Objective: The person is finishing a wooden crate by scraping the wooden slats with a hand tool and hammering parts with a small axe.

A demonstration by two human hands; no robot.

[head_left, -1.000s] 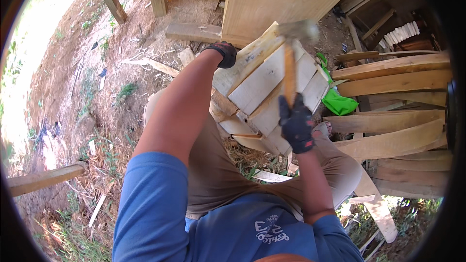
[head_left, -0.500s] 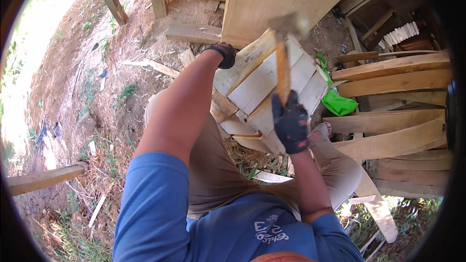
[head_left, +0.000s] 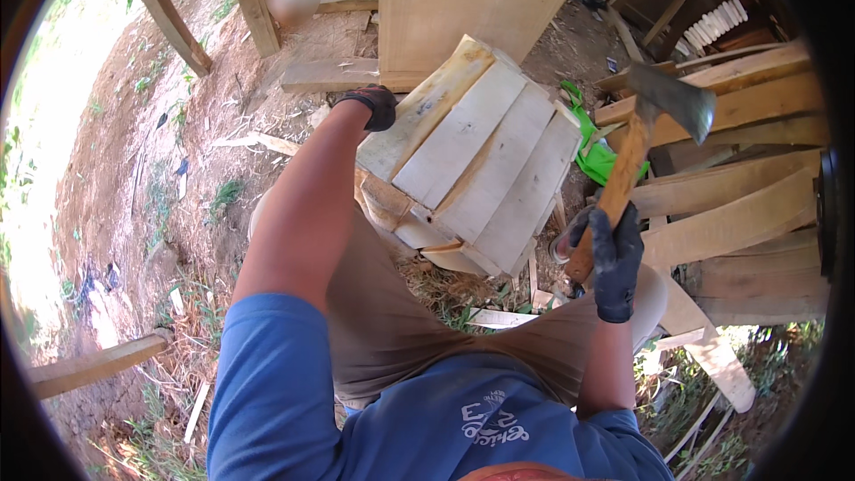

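Around the wooden block [head_left: 481,147]: panel [head_left: 472,9] beyond, green bag [head_left: 598,163] and planks [head_left: 712,185] right, dirt [head_left: 191,156] stretching left. At its right, the right hand [head_left: 615,263] grips an axe [head_left: 628,158]; at its left edge the left hand [head_left: 374,109] curls, hold unclear.

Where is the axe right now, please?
In the head view, the axe is right of centre, held in the right grip beside the green material.
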